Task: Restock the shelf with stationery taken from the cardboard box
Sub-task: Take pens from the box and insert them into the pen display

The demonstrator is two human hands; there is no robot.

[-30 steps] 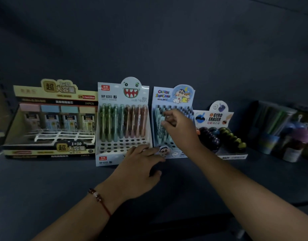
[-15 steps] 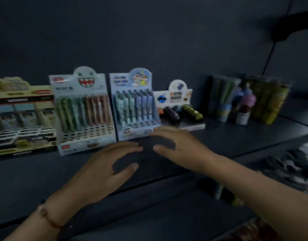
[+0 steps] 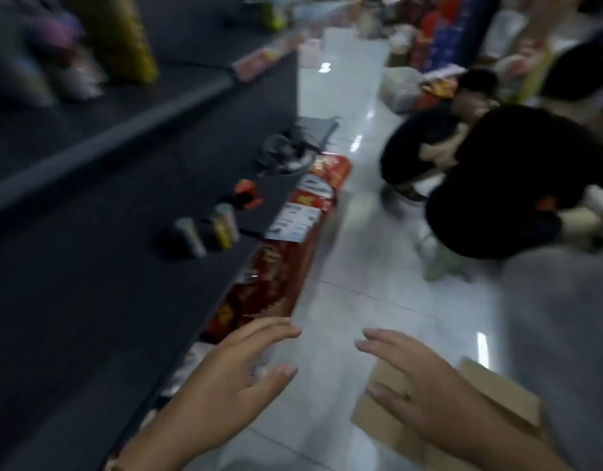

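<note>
The view is blurred, looking along an aisle with a pale tiled floor; both hands hang low in the foreground, palms down, above the floor. The left hand has its fingers straight and loosely spread, thumb out to the side; its grip is wide and holds nothing. The right hand is likewise flat, fingers extended toward the left, its grip wide and holding nothing; it hovers over the cardboard box, which sits on the floor at the lower right, partly hidden by that hand and forearm; whether the hand touches the box I cannot tell, and what the box holds is not visible.

The dark shelf runs along the left side, its edge slanting from the lower left up toward the centre; on it stand a few small blurred items, and on an upper level a yellow package beside other smeared containers. Below the shelf edge, red packaged goods line the bottom level near the floor. On the right, a person in black crouches on the floor, another person in black just behind; more goods crowd the far end of the aisle, too blurred to name.
</note>
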